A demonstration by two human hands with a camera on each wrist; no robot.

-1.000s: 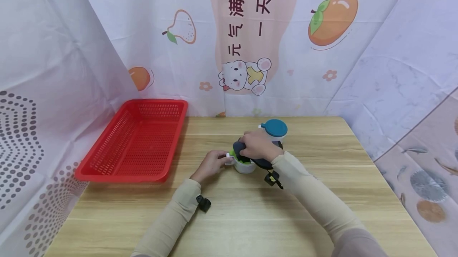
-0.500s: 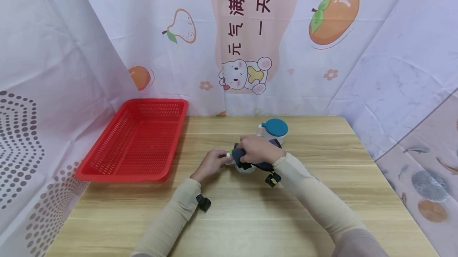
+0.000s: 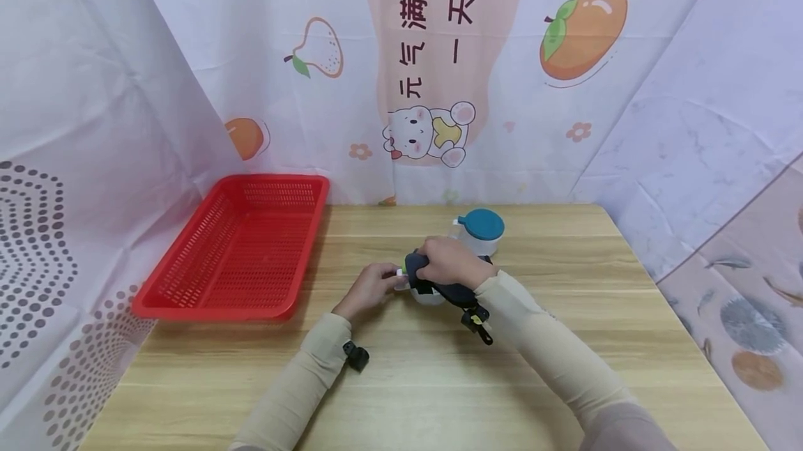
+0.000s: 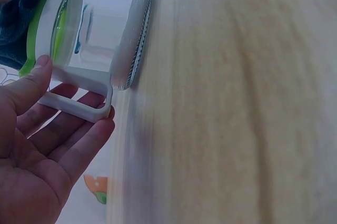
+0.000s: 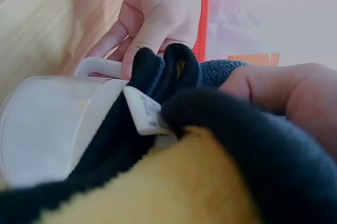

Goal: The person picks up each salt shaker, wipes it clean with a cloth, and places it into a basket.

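Note:
My left hand [image 3: 371, 288] grips the white handle [image 4: 87, 109] of a clear jar [image 4: 97, 23], thumb on one side and fingers round the other. The jar has a white collar and a bright green lid [image 4: 39, 29], and its base is at the wooden tabletop. Over the lid lies a dark navy cloth [image 3: 456, 293], bunched in my right hand [image 3: 453, 261]. In the right wrist view the cloth shows a yellow fuzzy side [image 5: 174, 187] and a white label [image 5: 143, 110]. Most of the lid is hidden under it in the head view.
Just behind my right hand stands a second jar with a blue lid [image 3: 484, 224]. A red plastic basket [image 3: 307, 245] sits at the left of the wooden table [image 3: 401, 395]. A printed curtain [image 3: 339, 130] hangs along the back edge.
My right hand has come slightly nearer with the cloth, which now covers the green rim seen a second ago. My left hand stays on the handle.

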